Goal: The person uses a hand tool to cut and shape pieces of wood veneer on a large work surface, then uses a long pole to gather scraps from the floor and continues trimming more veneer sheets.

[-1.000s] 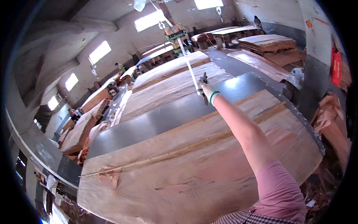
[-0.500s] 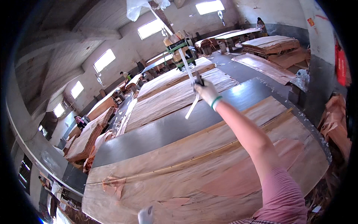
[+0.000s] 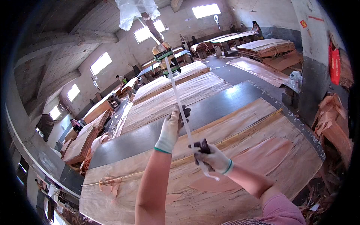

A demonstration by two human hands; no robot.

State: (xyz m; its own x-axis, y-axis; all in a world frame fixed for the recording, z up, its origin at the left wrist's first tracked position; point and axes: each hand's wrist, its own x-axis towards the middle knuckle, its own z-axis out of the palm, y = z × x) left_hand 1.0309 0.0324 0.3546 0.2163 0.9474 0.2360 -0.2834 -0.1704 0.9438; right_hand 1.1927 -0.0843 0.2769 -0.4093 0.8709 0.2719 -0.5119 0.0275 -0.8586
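A white strip of tape (image 3: 176,92) runs down from a hanging dispenser with a green frame (image 3: 165,60). My right hand (image 3: 217,159), in a white glove with dark fingertips, is closed round the strip's lower part and a small dark tool (image 3: 204,146) whose kind I cannot make out. The strip's loose end hangs below that hand. Higher up, my gloved left hand (image 3: 168,129) is raised beside the strip, fingers stretched upward and apart. Whether its fingertips touch the strip I cannot tell. Beneath both hands lies a wide wood veneer sheet (image 3: 131,198).
A long thin wooden strip (image 3: 221,144) lies across the veneer. Beyond is a dark, shiny tabletop (image 3: 127,148), with more veneer sheets (image 3: 176,97) behind it. A veneer stack (image 3: 266,47) stands far right. Clear plastic (image 3: 137,11) hangs overhead. Several people work in the distance.
My right hand has come down and nearer, drawing the tape strip with it. The left hand has risen from the lower edge to beside the strip. The view has shifted slightly.
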